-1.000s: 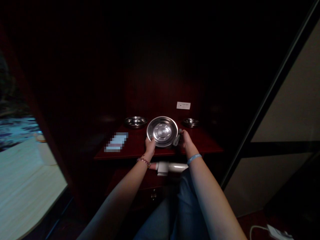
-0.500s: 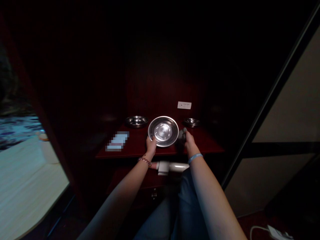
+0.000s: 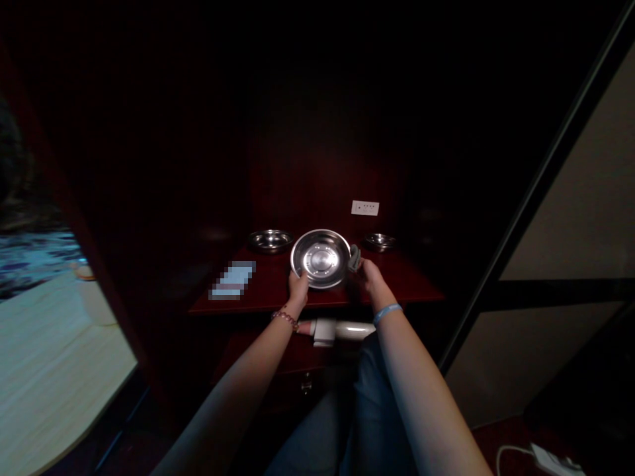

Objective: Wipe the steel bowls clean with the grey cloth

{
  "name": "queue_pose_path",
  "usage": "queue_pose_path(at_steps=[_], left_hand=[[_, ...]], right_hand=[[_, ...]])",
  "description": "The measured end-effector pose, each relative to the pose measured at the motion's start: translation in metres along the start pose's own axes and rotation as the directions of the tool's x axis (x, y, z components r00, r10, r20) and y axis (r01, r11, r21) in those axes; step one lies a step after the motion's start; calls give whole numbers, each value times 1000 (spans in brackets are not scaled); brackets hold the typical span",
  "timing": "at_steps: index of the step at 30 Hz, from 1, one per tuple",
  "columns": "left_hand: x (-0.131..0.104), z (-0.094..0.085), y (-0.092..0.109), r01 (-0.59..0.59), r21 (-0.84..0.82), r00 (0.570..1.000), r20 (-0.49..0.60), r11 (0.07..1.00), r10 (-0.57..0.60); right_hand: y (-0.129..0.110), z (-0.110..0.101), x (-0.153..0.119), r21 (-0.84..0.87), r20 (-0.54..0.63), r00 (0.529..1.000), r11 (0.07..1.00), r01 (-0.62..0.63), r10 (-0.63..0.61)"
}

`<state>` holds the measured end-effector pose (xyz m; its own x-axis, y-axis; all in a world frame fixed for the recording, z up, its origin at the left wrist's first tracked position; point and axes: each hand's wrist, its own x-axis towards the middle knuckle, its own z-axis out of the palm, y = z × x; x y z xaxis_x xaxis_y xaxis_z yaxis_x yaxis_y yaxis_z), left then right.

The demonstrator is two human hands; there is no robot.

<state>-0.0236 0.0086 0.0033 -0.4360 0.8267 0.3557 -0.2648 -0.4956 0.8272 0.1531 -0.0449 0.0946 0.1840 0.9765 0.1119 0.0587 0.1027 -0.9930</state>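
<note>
A round stainless steel bowl [image 3: 322,259] is tilted toward me above the dark red shelf [image 3: 268,301]. My left hand [image 3: 298,289] grips its lower left rim, thumb on the inside and the other fingers hidden behind. In my right hand [image 3: 370,272] is a bunched grey cloth [image 3: 354,258], which meets the bowl's right rim. Behind, on the shelf, a wide shallow steel bowl [image 3: 270,242] sits to the left and a smaller steel bowl [image 3: 380,242] to the right.
A pixelated flat item [image 3: 233,280] lies on the shelf's left part. The back wall carries a white power socket [image 3: 365,208]. Beneath the shelf is a white cylindrical object [image 3: 353,331]. A pale wooden table [image 3: 54,370] stands at left, a power strip [image 3: 553,461] at lower right.
The grey cloth in my right hand has come left against the bowl's right rim; it was apart before. The bowl has shifted slightly left in my left hand.
</note>
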Motion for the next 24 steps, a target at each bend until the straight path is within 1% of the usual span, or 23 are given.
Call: queue_pose_path(at_steps=[3, 5, 11, 13, 17, 20, 24], left_hand=[[2, -1, -2, 8, -65, 1000, -7, 998, -8], [3, -1, -3, 21, -87, 1000, 5, 996, -21], [1, 1, -2, 77, -128, 995, 78, 989, -68], [0, 1, 0, 76, -130, 994, 85, 989, -65], [-2, 0, 2, 71, -106, 993, 105, 992, -60], [-2, -1, 3, 77, -92, 991, 113, 993, -67], [-3, 0, 4, 84, -83, 990, 119, 993, -74]], right_hand=[[-1, 5, -4, 154, -3, 997, 985, -73, 74], [-2, 8, -8, 240, -2, 995, 966, -98, 101], [0, 14, -10, 276, -50, 992, 956, -98, 116], [3, 15, -7, 254, -67, 992, 963, -90, 111], [10, 14, 0, 158, -134, 986, 984, -78, 99], [14, 12, 5, 105, -143, 986, 992, -74, 88], [20, 8, 10, -29, -138, 990, 999, -21, 17]])
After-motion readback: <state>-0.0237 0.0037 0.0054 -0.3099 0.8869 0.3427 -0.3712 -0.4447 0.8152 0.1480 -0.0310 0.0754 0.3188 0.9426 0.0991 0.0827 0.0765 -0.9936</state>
